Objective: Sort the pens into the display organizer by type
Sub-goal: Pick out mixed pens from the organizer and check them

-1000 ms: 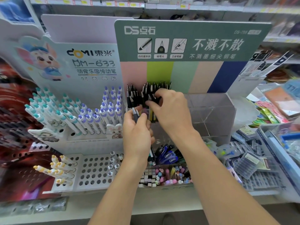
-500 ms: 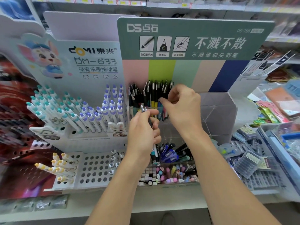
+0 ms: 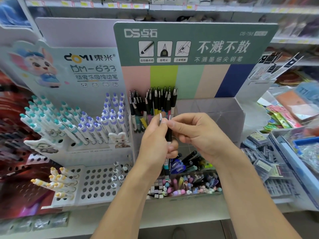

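Observation:
My left hand (image 3: 155, 140) grips a small bundle of black pens (image 3: 168, 133) upright, silver tips up, in front of the clear display organizer (image 3: 215, 111). My right hand (image 3: 196, 133) pinches the top of one pen in that bundle with thumb and forefinger. Behind my hands, several black pens with silver tips (image 3: 155, 100) stand in the organizer's left compartments. The compartments to the right look bare.
A white rack (image 3: 96, 183) at left holds teal, purple and yellow-capped pens (image 3: 82, 123). A low tray (image 3: 186, 187) below my hands holds mixed pens and erasers. Packaged stationery (image 3: 269, 163) and a blue bin (image 3: 296, 157) lie at right. Shelves run above.
My right hand has come back from the standing pens in the organizer to the bundle in my left hand. My left hand has stayed about where it was.

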